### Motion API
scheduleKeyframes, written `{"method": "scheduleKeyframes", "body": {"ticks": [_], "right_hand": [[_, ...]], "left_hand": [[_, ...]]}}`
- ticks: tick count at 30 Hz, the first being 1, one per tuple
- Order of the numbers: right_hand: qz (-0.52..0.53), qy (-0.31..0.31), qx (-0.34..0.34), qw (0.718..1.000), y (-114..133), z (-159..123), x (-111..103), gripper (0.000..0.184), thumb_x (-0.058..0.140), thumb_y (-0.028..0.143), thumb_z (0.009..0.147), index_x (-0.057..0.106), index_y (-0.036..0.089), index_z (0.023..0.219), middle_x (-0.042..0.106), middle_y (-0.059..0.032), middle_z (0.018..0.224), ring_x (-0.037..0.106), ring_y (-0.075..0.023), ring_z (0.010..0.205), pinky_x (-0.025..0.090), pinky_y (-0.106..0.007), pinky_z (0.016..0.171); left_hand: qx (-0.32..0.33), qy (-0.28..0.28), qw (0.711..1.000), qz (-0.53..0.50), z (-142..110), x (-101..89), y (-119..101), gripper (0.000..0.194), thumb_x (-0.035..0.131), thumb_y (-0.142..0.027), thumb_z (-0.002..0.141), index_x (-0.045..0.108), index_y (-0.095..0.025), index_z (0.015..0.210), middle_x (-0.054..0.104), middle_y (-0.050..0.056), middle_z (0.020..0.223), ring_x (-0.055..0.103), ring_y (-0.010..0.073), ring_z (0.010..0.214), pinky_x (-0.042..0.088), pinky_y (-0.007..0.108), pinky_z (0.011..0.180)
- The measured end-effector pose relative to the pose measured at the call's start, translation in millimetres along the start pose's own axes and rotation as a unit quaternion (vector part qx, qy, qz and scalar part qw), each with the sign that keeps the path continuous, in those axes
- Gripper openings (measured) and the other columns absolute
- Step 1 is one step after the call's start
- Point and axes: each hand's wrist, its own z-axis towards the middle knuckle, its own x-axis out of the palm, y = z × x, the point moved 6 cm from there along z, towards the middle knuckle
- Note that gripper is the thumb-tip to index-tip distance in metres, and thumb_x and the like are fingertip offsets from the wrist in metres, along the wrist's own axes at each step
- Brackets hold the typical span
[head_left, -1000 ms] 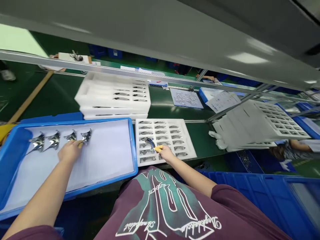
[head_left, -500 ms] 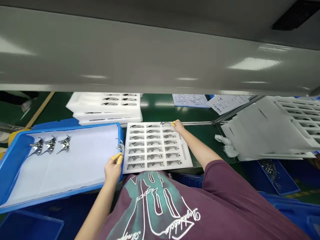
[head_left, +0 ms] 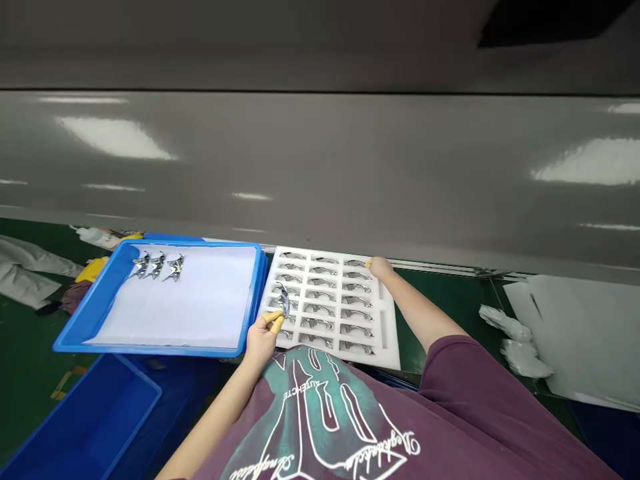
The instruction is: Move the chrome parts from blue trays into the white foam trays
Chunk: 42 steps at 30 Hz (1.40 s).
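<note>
Chrome part point(head_left: 283, 301), probably trim, in left hand point(head_left: 259, 341).

A broad grey overhead panel point(head_left: 320, 167) is stretching across the whole upper part of the view, with ceiling lights glinting on it. Below it, a metal rail point(head_left: 440, 268) is running along the far edge of the green conveyor belt point(head_left: 450, 313). Large white sheets point(head_left: 585, 333) are lying at the belt's right end, with a crumpled plastic bag point(head_left: 515, 340) resting against them. Off the belt's left end, a blue plastic bin point(head_left: 85, 413) is sitting at the lower left, while white cloth point(head_left: 30, 277) and yellow cloth point(head_left: 93, 269) are lying on the green floor point(head_left: 25, 360).
</note>
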Motion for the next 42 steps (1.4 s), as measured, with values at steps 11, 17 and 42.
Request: {"method": "scheduleKeyframes", "body": {"ticks": [11, 17, 42], "right_hand": [[-0.025, 0.022, 0.021, 0.999, -2.0, -1.5, -0.8, 0.012, 0.067, 0.026, 0.076, 0.067, 0.014, 0.079, 0.063, -0.0116, 0.077, 0.060, -0.0228, 0.084, 0.044, -0.029, 0.070], [-0.058, 0.056, 0.070, 0.994, -0.5, -10.4, -9.2, 0.013, 0.063, 0.021, 0.077, 0.069, 0.018, 0.088, 0.065, -0.0093, 0.083, 0.062, -0.0197, 0.081, 0.045, -0.027, 0.068], [-0.067, 0.018, 0.085, 0.994, 4.1, -33.2, -30.0, 0.024, 0.058, 0.010, 0.073, 0.074, 0.022, 0.088, 0.069, -0.0121, 0.095, 0.065, -0.0215, 0.079, 0.043, -0.026, 0.059]], "left_hand": [[0.055, 0.041, 0.997, 0.025, 10.7, 13.4, -6.0, 0.032, 0.066, -0.045, 0.070, 0.073, -0.018, 0.085, 0.065, 0.005, 0.076, 0.057, 0.0155, 0.067, 0.050, 0.031, 0.067], [0.107, 0.049, 0.992, 0.051, 16.0, 17.4, -14.6, 0.026, 0.064, -0.041, 0.073, 0.074, -0.020, 0.086, 0.062, 0.004, 0.072, 0.056, 0.0143, 0.064, 0.050, 0.030, 0.066], [0.122, 0.043, 0.991, 0.047, -2.4, -9.1, 10.5, 0.022, 0.058, -0.034, 0.079, 0.073, -0.020, 0.086, 0.058, 0.004, 0.068, 0.051, 0.0127, 0.059, 0.049, 0.028, 0.062]]}}
